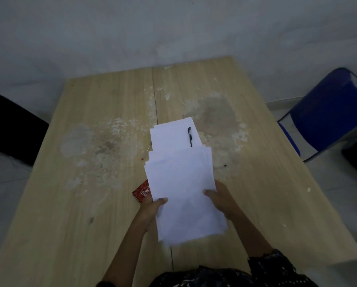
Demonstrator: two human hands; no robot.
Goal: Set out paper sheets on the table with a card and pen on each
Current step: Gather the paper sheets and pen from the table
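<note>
I hold a stack of white paper sheets [183, 193] above the wooden table [80, 204]. My left hand [152, 208] grips its left edge and my right hand [219, 197] grips its right edge, thumbs on top. Beyond the stack a single white sheet [169, 133] lies flat on the table with a black pen [190, 136] resting on its right side. A red card deck [141, 191] lies on the table, partly hidden under the stack near my left hand. Another pen's black tip [224, 165] pokes out right of the stack.
A thin stick with a red end [145, 152] lies left of the sheet. A blue chair [326, 117] stands at the table's right side and a black chair [10, 127] at its left. The tabletop has pale stains in the middle.
</note>
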